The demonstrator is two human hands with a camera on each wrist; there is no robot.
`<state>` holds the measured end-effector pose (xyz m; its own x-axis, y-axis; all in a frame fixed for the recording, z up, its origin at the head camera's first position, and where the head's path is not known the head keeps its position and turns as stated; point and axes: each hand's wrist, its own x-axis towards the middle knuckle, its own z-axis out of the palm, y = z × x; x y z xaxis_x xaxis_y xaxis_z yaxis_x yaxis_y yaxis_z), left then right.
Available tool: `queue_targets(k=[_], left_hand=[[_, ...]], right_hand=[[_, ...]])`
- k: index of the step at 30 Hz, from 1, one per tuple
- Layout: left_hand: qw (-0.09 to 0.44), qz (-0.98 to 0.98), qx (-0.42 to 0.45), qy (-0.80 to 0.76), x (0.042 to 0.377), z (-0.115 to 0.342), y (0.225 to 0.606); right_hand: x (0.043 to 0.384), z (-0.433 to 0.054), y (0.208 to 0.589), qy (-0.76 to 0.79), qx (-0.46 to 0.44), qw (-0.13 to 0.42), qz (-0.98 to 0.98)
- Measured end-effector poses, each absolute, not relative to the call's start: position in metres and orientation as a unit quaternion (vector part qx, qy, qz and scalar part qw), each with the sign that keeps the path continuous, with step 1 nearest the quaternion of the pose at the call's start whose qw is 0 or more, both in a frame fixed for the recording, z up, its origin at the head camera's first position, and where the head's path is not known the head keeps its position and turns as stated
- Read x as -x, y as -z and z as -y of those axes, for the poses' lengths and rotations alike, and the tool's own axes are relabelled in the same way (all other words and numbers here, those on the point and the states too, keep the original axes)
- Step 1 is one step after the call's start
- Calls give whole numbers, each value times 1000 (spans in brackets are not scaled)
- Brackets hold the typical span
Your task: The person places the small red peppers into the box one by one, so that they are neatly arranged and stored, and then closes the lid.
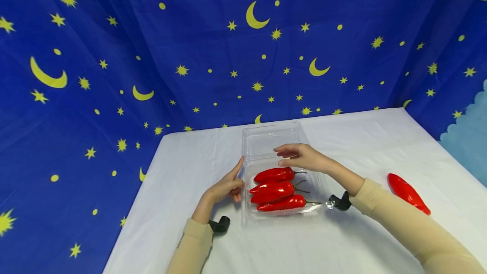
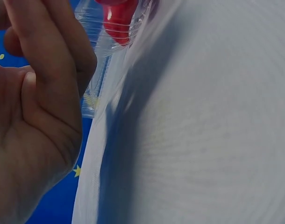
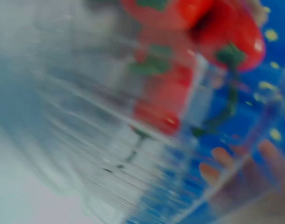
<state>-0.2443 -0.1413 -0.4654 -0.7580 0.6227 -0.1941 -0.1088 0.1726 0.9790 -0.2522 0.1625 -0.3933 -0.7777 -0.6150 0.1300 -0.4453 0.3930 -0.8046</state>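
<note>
Several red chili peppers (image 1: 273, 192) with green stems lie side by side in a clear plastic clamshell box (image 1: 249, 219). Its lid (image 1: 266, 141) is folded back flat, away from the person. At the box's left wall is my left hand (image 1: 224, 187), index finger straight along the edge, the others loosely bent. My right hand (image 1: 304, 157) hovers over the hinge side, thumb and fingers apart, nothing between them. Through the blurred plastic, the right wrist view shows pepper stems (image 3: 231, 93) and right fingertips (image 3: 217, 163). In the left wrist view, a pepper tip (image 2: 118, 28) shows beyond the fingers.
Another red pepper (image 1: 409, 193) lies on the white tablecloth (image 1: 361, 147), right of the box and beside the right sleeve (image 1: 395, 210). A blue curtain (image 1: 213, 33) with yellow moons and stars hangs behind the table. Dark wrist mounts (image 1: 220, 225) sit below both hands.
</note>
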Motion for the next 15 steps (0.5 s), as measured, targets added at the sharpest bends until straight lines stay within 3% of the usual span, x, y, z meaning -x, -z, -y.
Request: queue_targets(k=[7, 15], left_hand=[[296, -703, -187, -619, 244, 140, 466], [295, -708, -187, -614, 244, 140, 466]], right_hand=[[252, -170, 373, 461, 320, 81, -824], [249, -185, 382, 474, 316, 92, -817]])
